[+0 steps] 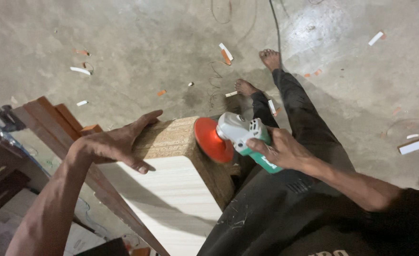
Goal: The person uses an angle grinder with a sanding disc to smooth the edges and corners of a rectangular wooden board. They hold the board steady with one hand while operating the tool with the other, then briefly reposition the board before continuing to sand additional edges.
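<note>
Woodworking workshop, bare concrete floor [138,38] strewn with offcuts [225,52], laminated chipboard panel [176,189], angle grinder [240,137], stacked wood [53,118]

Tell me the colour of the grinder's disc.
Orange-red disc, seen best in the head view.
</note>
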`<action>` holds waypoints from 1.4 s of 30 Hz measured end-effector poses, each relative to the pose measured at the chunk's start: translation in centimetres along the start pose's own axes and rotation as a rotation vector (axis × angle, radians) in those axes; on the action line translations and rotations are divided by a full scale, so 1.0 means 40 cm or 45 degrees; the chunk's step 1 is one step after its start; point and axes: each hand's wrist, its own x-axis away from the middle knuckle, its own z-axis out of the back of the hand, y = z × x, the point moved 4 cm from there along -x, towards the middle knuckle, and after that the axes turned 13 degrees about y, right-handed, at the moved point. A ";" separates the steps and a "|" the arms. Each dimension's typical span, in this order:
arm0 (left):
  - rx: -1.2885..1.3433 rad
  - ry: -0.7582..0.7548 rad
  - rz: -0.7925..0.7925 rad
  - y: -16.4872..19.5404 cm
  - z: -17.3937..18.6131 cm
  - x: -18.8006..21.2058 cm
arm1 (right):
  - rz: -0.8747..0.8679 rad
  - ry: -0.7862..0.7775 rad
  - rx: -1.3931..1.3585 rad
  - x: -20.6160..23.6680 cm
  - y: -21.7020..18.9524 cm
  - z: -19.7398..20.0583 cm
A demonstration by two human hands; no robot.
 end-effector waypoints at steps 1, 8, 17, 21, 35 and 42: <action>0.037 -0.008 -0.023 0.001 -0.002 0.002 | 0.068 -0.043 0.000 0.014 -0.028 0.019; 0.015 0.001 -0.060 -0.009 -0.006 -0.012 | 0.179 -0.317 0.168 -0.018 -0.144 0.103; 0.022 -0.004 -0.084 -0.029 -0.015 -0.017 | 0.093 -0.472 0.250 -0.064 -0.213 0.160; -0.052 0.002 -0.058 -0.033 -0.015 -0.022 | 0.343 -0.453 0.230 -0.086 -0.222 0.161; -0.011 -0.025 -0.088 -0.036 -0.020 -0.029 | 0.530 -0.433 0.125 -0.089 -0.231 0.173; -0.075 -0.013 -0.090 -0.028 -0.015 -0.019 | -0.147 -0.454 0.516 -0.194 -0.092 0.134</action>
